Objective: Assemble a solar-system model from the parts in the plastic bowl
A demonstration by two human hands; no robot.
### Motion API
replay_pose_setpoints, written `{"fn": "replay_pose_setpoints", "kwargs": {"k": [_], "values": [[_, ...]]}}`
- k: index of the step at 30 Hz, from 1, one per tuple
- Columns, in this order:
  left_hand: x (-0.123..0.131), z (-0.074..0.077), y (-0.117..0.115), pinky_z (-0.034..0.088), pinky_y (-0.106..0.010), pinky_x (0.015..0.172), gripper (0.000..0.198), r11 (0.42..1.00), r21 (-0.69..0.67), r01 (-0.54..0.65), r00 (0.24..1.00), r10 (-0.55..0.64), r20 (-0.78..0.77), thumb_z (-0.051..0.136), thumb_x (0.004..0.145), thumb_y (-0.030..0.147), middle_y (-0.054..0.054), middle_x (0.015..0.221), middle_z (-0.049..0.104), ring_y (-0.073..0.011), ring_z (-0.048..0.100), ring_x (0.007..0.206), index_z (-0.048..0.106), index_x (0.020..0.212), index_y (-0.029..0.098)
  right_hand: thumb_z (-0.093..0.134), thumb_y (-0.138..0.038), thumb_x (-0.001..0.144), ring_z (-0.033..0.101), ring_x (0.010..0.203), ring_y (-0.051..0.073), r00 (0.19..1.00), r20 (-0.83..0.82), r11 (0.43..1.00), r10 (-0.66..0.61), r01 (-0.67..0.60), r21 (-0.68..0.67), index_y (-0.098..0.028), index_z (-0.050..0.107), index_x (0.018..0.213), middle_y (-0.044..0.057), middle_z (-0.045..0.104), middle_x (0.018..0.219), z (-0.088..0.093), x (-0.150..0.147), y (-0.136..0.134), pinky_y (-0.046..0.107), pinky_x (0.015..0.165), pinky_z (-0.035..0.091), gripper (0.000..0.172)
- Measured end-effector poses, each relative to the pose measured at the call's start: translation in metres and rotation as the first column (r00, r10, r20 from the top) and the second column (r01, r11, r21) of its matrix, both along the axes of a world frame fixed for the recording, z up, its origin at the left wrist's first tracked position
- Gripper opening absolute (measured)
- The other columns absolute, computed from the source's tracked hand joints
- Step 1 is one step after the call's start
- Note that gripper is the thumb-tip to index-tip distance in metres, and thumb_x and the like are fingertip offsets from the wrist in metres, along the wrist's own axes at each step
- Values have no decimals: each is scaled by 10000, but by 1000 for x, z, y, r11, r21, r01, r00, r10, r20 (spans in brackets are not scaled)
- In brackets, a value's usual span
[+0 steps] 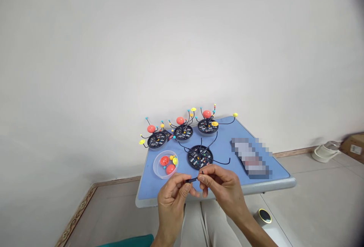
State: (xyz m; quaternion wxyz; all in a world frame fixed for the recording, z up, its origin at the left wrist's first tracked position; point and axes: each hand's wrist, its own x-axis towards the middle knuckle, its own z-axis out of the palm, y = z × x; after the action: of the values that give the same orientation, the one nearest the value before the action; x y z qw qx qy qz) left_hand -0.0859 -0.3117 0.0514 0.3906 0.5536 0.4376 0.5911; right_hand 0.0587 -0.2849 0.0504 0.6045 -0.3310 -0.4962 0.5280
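Observation:
My left hand (pixel 173 197) and my right hand (pixel 220 186) are closed in pinches on the two ends of a short thin black rod (pixel 193 180), held above the near edge of a blue table (pixel 227 152). Just beyond the hands sits a round black base (pixel 200 157) with thin black wire arms curving out of it. Left of it stands a clear round dish (pixel 166 164) with red, orange and yellow balls inside.
Three assembled models, each a black base with a red ball and small coloured balls on wire arms (pixel 156 137) (pixel 182 128) (pixel 208 122), line the table's far edge. A blurred flat pack (pixel 251 157) lies at the right. A tape roll (pixel 264 216) is on the floor.

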Motion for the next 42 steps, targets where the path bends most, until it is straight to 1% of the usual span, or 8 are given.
{"fn": "replay_pose_setpoints", "kwargs": {"k": [5,11,17,24,27,31,37,42], "values": [[0,0,0,582,-303,632,172,1000,-17,-24,1000,24,-10,663,830,314,-18,643,694,-184,697,601,697,916,169,740,-425,749,580,413,127,1000,10,1000,-5,5,-9,-171,644,657,4,627,533,2,0,-1,232,413,495,286],[-1,-3,0,581,-303,638,162,998,14,-59,997,60,-46,670,824,310,-23,693,700,-182,700,610,714,912,182,727,-435,756,574,409,127,999,36,1000,-9,9,6,-171,642,651,6,622,534,3,0,-1,237,409,485,296],[-2,-2,0,578,-303,643,168,999,5,-45,997,45,-56,675,819,319,-23,694,706,-186,702,612,716,911,184,745,-432,740,578,419,127,1000,-6,1000,13,-13,-17,-168,643,655,1,621,533,4,2,-1,239,419,502,295],[-2,-6,3,576,-327,658,238,985,-154,71,990,-50,132,697,802,359,-26,613,688,-196,690,619,704,926,155,766,-428,716,564,411,114,997,-51,994,50,-54,-90,-168,639,649,-11,618,502,5,2,-3,233,422,517,297],[-3,-9,4,572,-336,661,272,976,-205,77,983,-40,181,722,778,380,-33,625,680,-200,684,631,710,912,144,771,-444,704,571,414,120,998,-50,993,47,-52,-103,-171,639,652,-16,615,500,6,1,-3,237,421,523,308],[-3,-11,5,572,-315,650,258,976,-211,49,979,-5,202,747,752,373,-26,638,681,-167,658,607,722,888,155,750,-446,726,574,422,123,999,-12,997,35,-36,-73,-172,642,658,-16,614,510,5,1,-3,240,423,525,303],[0,-9,4,592,-307,648,235,987,-157,-24,994,41,106,748,750,348,-31,645,703,-172,678,611,728,886,157,716,-376,767,572,430,118,998,51,999,-34,33,14,-173,634,647,-15,609,521,4,1,-3,228,431,510,250],[1,-6,2,597,-283,639,168,998,-45,-43,999,43,-10,724,775,298,-22,680,716,-170,698,605,738,896,182,731,-354,741,549,439,114,1000,13,1000,-4,4,-1,-174,639,625,-17,595,533,2,2,-2,233,435,493,234]]}}
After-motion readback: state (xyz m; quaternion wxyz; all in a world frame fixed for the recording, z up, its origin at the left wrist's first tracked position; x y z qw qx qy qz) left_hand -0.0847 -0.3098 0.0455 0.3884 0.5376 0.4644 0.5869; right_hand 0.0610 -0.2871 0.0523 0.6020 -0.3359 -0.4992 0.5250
